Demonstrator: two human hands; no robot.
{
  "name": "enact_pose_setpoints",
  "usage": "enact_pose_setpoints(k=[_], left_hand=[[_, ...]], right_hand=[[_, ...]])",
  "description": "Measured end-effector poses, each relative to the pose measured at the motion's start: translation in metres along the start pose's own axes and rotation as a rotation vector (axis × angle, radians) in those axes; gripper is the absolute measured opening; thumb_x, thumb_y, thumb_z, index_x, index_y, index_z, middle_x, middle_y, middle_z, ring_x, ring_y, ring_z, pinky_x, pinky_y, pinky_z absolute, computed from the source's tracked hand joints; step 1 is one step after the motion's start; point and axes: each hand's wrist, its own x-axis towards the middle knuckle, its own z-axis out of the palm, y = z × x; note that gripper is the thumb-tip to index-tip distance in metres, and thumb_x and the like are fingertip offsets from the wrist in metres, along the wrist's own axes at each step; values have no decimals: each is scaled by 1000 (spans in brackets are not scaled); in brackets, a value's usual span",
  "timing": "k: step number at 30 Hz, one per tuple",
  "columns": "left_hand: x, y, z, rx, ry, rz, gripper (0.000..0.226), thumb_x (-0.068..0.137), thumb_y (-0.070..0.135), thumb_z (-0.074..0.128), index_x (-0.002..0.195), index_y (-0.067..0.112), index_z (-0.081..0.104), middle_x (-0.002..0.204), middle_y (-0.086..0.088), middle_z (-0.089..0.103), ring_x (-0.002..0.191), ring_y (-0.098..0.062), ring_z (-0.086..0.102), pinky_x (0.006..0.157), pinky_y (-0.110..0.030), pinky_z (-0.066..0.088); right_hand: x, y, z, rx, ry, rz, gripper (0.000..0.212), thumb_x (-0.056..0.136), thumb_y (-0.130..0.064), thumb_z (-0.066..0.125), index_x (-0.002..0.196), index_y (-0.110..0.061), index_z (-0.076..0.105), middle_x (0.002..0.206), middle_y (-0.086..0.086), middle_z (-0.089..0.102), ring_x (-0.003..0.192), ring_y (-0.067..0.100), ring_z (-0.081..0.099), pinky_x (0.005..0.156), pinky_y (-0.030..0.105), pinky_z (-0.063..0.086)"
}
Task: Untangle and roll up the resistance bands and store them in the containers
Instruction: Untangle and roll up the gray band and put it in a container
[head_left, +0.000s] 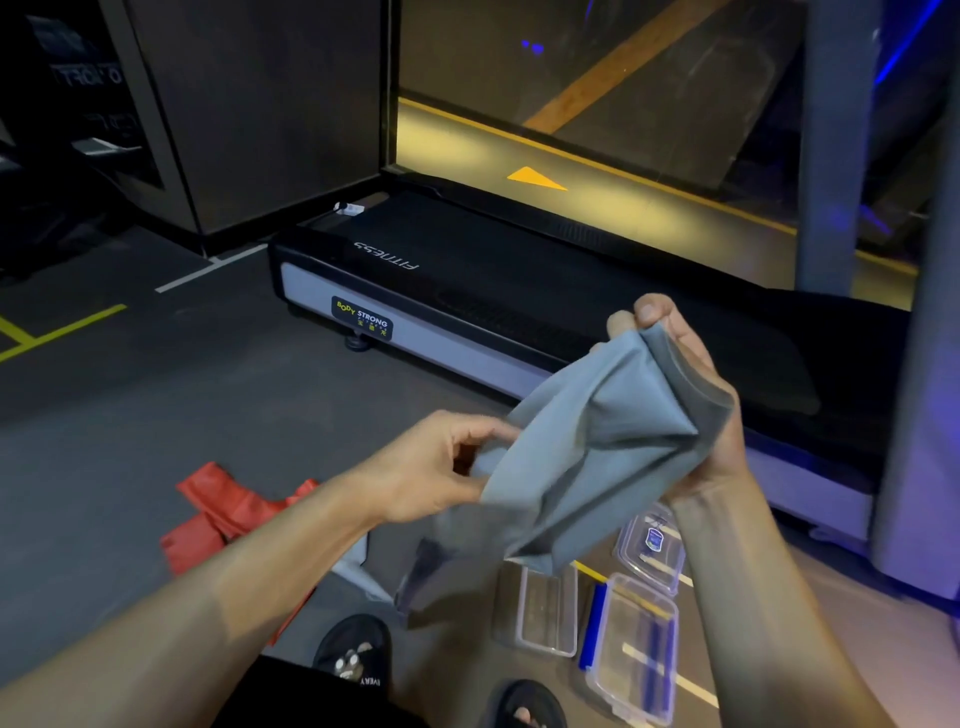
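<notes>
A wide grey resistance band hangs bunched between both hands above the floor. My left hand pinches its lower left part with curled fingers. My right hand grips its upper right end, thumb and fingers wrapped round the folded edge. A loose tail of the band droops down toward my feet. A red resistance band lies crumpled on the floor at the left, partly hidden by my left forearm. Clear plastic containers sit on the floor at the lower right: an open box, a lid or box with blue clips, and another behind.
A black treadmill deck with a "Body Strong" label runs across the middle. A grey pillar stands at the right. My sandalled feet are at the bottom. Yellow floor lines mark the grey floor at the left.
</notes>
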Motion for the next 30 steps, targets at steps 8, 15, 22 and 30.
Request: enact_pose_setpoints(k=[8,15,22,30], left_hand=[[2,-17,-1,138,-7,-69,41,82,-7,73,101,28,68,93,4,71,87,-9,64,82,-34,57],[-2,-20,-6,71,-176,-190,75,79,6,84,138,40,52,130,0,65,120,-23,64,107,-46,50],[-3,-22,-13,179,-167,-185,55,79,11,84,123,38,65,118,2,71,105,-21,67,98,-50,53],[-5,-13,-13,5,-166,-126,35,82,-2,57,109,14,73,109,-27,69,95,-28,62,90,-67,47]], right_hand=[[-2,-2,2,52,-28,-10,6,95,-24,64,94,-19,60,79,-3,50,66,11,45,62,24,47],[-1,-3,0,56,-14,-14,10,94,-26,66,94,-19,59,77,-4,49,65,11,45,62,23,47],[-4,-5,2,105,42,-1,12,99,-21,54,88,-18,55,72,-3,50,60,11,48,58,24,51],[-3,-5,-1,93,29,-9,17,99,-21,45,88,-21,59,73,-5,48,62,10,44,57,22,47]])
